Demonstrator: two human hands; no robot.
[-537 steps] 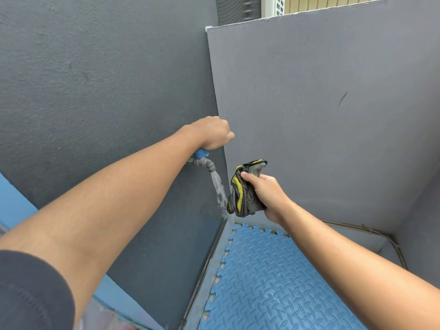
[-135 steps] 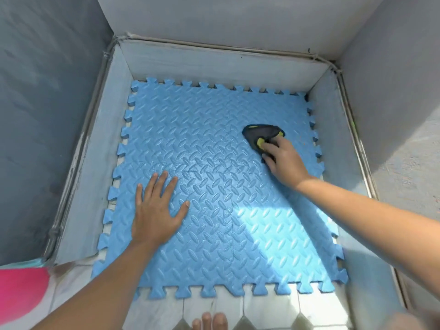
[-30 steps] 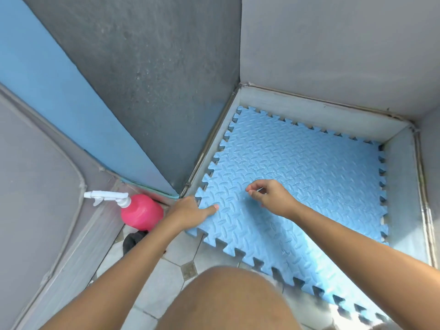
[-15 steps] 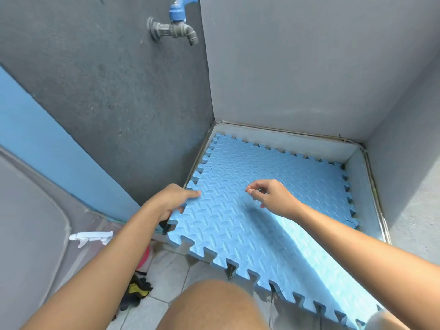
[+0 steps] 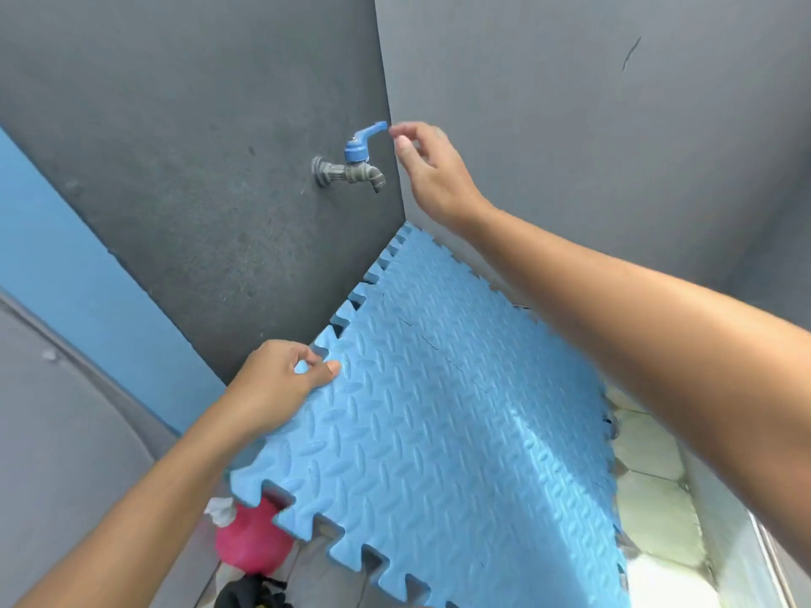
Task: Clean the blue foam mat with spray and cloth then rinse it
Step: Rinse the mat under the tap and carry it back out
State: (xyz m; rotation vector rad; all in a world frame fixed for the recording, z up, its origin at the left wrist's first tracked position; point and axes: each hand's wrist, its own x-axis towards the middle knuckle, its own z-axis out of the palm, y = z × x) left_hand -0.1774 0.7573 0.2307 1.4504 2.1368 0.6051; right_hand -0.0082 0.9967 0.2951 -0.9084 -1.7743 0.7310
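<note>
The blue foam mat [image 5: 443, 436] is tilted up off the floor, its left edge raised toward the dark wall. My left hand [image 5: 281, 383] grips that left edge, thumb on top. My right hand [image 5: 432, 168] is up by the tap [image 5: 357, 168], fingers apart, fingertips just at the tip of the blue tap handle [image 5: 366, 138]. No water runs from the spout. Under the mat's near corner stands the pink spray bottle [image 5: 250, 539], partly hidden. The dark cloth with yellow trim [image 5: 252, 594] lies on the floor below it.
A dark grey wall [image 5: 197, 168] carries the tap; a lighter grey wall [image 5: 614, 125] meets it at the corner. Pale floor tiles [image 5: 649, 467] show to the right of the lifted mat. A blue wall strip [image 5: 66, 278] is at left.
The mat's left edge has risen further in my left hand. My right hand left the mat and rose to the tap handle. The view tilted upward.
</note>
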